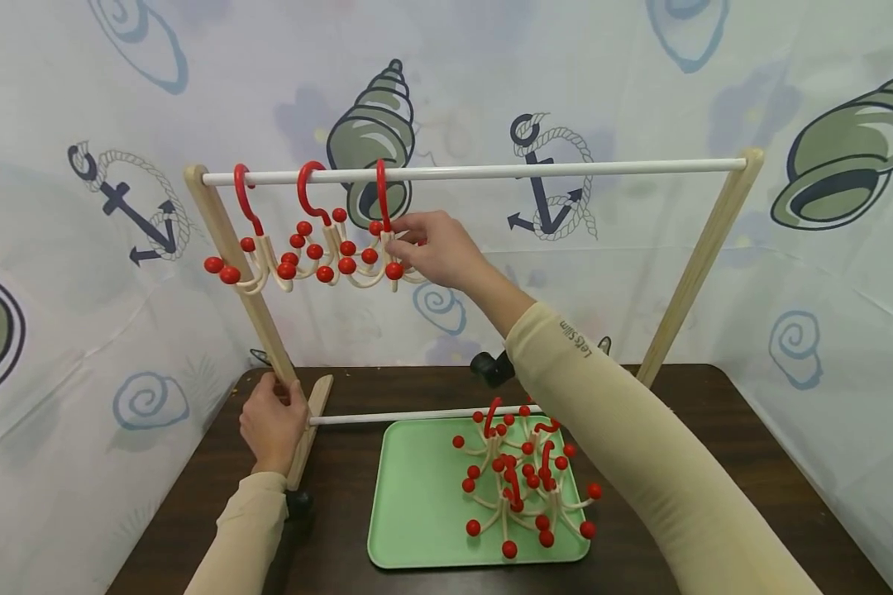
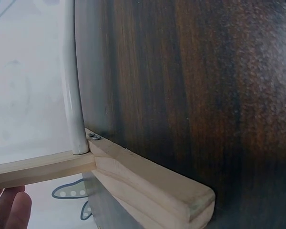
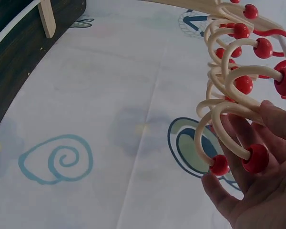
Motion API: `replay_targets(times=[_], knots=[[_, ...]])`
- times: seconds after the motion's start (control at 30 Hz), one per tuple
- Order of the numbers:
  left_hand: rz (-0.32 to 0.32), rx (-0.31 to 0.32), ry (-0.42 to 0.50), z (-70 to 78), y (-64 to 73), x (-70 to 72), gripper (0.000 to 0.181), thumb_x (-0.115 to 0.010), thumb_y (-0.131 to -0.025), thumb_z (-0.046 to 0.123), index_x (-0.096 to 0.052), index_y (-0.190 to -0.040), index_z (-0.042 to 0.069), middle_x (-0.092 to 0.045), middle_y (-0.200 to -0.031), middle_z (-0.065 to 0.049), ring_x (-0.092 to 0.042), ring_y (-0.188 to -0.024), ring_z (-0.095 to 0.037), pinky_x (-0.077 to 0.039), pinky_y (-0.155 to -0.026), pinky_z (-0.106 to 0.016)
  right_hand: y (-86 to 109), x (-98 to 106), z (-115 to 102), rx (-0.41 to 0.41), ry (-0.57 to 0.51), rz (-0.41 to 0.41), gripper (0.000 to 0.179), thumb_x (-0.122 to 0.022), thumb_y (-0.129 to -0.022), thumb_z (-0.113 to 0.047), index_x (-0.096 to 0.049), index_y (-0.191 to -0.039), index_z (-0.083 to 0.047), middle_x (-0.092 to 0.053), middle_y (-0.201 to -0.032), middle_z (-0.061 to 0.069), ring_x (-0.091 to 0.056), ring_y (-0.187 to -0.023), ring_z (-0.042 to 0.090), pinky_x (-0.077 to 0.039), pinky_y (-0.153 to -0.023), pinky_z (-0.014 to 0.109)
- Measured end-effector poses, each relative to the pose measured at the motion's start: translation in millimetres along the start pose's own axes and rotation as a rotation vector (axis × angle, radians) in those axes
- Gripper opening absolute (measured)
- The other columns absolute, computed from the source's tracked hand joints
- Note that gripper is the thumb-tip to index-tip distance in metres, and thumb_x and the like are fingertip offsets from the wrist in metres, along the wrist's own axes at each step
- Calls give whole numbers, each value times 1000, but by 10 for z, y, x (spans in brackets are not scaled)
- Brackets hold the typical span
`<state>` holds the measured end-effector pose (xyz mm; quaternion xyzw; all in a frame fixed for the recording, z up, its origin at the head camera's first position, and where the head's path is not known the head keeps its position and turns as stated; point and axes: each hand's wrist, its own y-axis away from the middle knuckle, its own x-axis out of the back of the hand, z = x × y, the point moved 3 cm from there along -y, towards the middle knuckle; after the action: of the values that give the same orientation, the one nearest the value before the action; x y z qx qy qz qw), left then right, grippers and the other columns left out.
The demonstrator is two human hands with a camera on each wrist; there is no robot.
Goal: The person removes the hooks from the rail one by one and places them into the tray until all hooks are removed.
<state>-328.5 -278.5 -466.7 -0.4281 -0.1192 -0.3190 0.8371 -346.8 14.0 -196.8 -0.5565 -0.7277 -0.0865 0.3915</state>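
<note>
My right hand [image 1: 446, 252] pinches the cream stem of a multi-armed hanger [image 1: 383, 198] whose red hook sits over the white top rod [image 1: 565, 170]. In the right wrist view, thumb and fingers surround its curved arms, which end in red balls [image 3: 255, 158]. To its left, a second hanger [image 1: 311, 194] and a third hanger [image 1: 245, 198] hang from the same rod by their red hooks. Low on the wooden rack's left post [image 1: 226, 248], my left hand [image 1: 274, 426] grips the wood; in the left wrist view its fingertips [image 2: 19, 210] show just below the post.
A green tray [image 1: 417, 504] on the dark table [image 1: 342, 537] bears several similar hangers [image 1: 517, 487] at its right side. Behind it runs the rack's lower white rod [image 1: 372, 416]. The right post [image 1: 703, 264] leans outward, before a patterned cloth [image 1: 476, 91].
</note>
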Motion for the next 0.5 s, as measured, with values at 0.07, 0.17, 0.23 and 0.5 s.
replay_targets(times=[0.07,0.17,0.23,0.5], knots=[[8,-2,-2,-4,6,7,19,-68,-89,21,-64,-92,3,-67,-79,-15,-63,-67,-38,-42,-57,-57,-5,-13,8,1,-2,8,37,-64,-96,-24,-63,-130,-8,-71,-109,6,-64,-92,16,-51,-75,29],[15,-5,3,0,0,14,19,-67,-89,22,-64,-93,3,-67,-79,-15,-63,-68,-39,-42,-57,-58,-7,-17,0,7,27,34,36,-65,-95,-25,-65,-127,-9,-71,-107,5,-62,-93,16,-51,-73,29],[13,-2,6,-2,3,13,19,-66,-89,22,-64,-93,3,-68,-80,-15,-63,-68,-38,-42,-57,-58,-3,-12,-7,11,41,41,34,-65,-95,-25,-66,-125,-9,-71,-106,5,-62,-94,16,-50,-73,29],[1,-8,9,-11,17,-9,19,-66,-89,22,-65,-93,3,-68,-79,-15,-64,-68,-36,-43,-57,-57,41,65,-4,33,39,32,33,-63,-96,-24,-66,-124,-7,-71,-104,4,-62,-95,17,-50,-77,29]])
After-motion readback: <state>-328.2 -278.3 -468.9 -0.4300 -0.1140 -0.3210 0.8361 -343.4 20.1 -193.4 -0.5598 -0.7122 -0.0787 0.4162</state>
